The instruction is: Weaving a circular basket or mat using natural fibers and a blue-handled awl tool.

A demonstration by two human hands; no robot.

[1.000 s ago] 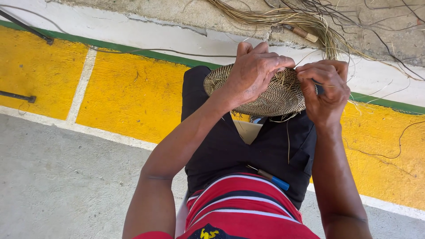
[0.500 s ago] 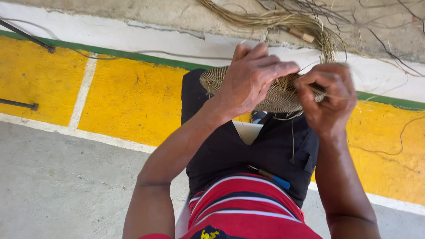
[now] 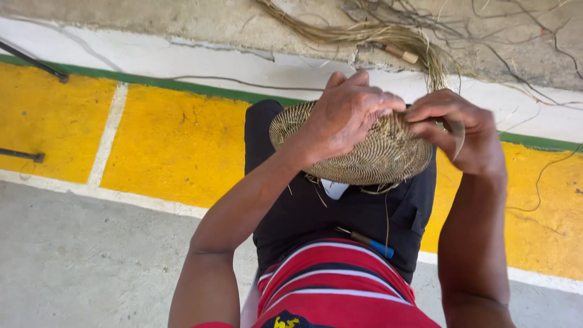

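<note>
Straw-coloured, coiled and tightly woven, a round shallow basket (image 3: 364,152) is seen resting on the lap of a seated person in dark trousers, above the knees. The left hand (image 3: 346,118) is laid over the top of the basket, fingers curled down onto its far rim, so that the piece is gripped firmly. The right hand (image 3: 464,130) is held at the basket's right edge, its fingers pinched narrowly together on a thin curved strand of fibre (image 3: 458,136); thumb contact cannot be told. A blue-handled tool (image 3: 367,241) is observed lying across the lap, near the red, white and dark striped shirt (image 3: 340,285). A loose bundle of dry straw fibres (image 3: 376,33) is noted on the concrete ledge beyond the knees. Yellow painted paving (image 3: 176,140) is seen below, edged by a green stripe (image 3: 158,84).
</note>
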